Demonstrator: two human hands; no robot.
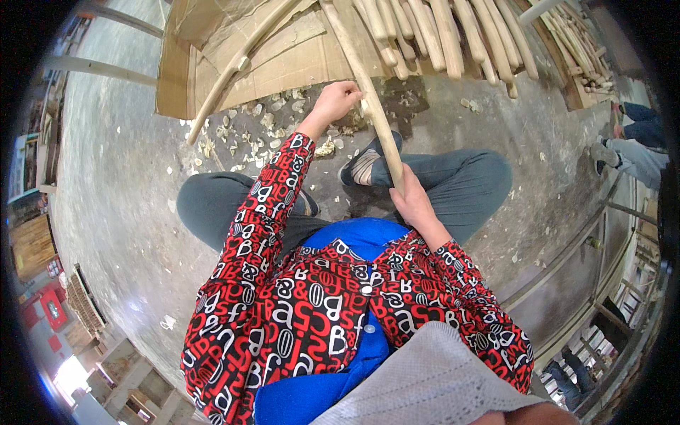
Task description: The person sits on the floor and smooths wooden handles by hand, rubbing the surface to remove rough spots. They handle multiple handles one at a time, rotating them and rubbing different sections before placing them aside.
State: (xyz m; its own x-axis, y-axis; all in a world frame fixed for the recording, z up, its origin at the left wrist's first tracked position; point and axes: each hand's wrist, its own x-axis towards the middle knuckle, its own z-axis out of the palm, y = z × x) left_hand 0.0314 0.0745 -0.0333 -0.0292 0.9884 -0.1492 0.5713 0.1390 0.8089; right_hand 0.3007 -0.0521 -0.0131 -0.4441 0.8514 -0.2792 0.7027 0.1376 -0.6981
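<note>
A long, pale, slightly curved wooden stick (381, 126) slants from the top of the view down toward my lap. My right hand (416, 205) is wrapped round its near end. Further up, my left hand (336, 103) is closed with its fingers curled, right beside the stick's left side. Whatever those fingers hold, if anything, is too small to make out. Just below them a short knob (365, 108) juts from the stick. A second curved stick with a similar knob (225, 74) lies to the left across a brown cardboard sheet (297, 53).
Several finished-looking wooden sticks (446, 42) lie in a row at the top right, with another pile (577, 64) beyond. Pale wood shavings (265, 120) litter the grey floor before my bent legs. Another person's legs (634, 149) show at the far right.
</note>
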